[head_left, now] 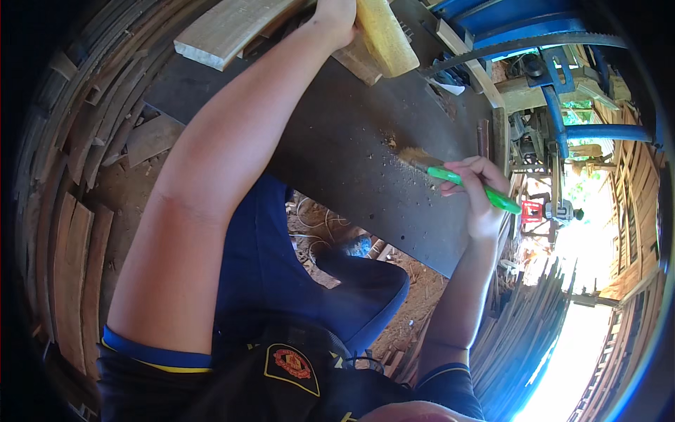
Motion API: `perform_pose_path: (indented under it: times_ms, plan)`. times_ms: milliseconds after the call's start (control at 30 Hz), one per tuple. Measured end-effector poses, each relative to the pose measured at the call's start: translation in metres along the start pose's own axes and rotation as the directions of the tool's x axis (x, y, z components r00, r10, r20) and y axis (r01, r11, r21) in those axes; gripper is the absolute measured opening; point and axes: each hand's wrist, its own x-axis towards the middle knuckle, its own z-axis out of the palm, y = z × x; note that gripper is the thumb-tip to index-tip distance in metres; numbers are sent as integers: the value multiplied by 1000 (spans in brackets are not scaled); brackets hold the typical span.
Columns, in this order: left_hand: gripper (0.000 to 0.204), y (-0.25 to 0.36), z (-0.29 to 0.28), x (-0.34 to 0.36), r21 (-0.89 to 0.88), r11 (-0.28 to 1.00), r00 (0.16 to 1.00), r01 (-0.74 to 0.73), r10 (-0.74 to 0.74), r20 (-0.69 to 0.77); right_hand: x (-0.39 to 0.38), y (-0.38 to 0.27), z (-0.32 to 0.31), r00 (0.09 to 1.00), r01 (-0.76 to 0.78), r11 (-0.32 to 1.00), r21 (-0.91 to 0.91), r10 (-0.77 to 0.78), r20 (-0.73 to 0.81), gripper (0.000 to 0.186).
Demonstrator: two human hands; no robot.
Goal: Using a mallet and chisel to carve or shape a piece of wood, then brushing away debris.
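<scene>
While you lean over the broad, flat, dark-grey table (330, 141), a blue metal frame (510, 29) stands beyond its upper right end. Across the table's upper left reaches a pale, straight-edged wooden board (232, 32), and to the right of it sits a smaller yellow block with rounded edges (390, 42). Your left hand (337, 15) is just beside the block's left side, but its fingers run out of view at the top, so you cannot be told whether they grip it. Your right hand (481, 184) has its fingers clamped around the handle of a slim green brush with tan bristles (441, 173), held low over the table's right part; whether the tips touch is unclear. Smallest of all, loose light-brown sawdust crumbs (391, 143) lie scattered around the bristles. You seem to be at the sweeping step, with crumbs yet to clear. Your next move probably calls for short, light strokes toward a table edge, bristles low and the handle firmly held.
</scene>
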Motion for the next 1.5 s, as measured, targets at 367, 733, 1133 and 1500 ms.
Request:
perform_pose_path:
  times_ms: [367,733,1133,1500]
  plan:
    - [41,-6,-15,4,-1,997,993,-76,76,-88,64,12,60,991,38,991,-132,-54,-121,18]
    - [44,-5,0,4,110,993,994,-33,45,-103,41,-39,47,986,88,994,57,-79,-144,13]
    - [47,-1,3,-5,173,985,986,-19,47,-159,-2,-35,33,993,-108,985,136,100,68,12]
    - [54,-5,0,-9,109,993,983,-47,66,-171,25,-24,92,999,7,984,179,-12,31,19]
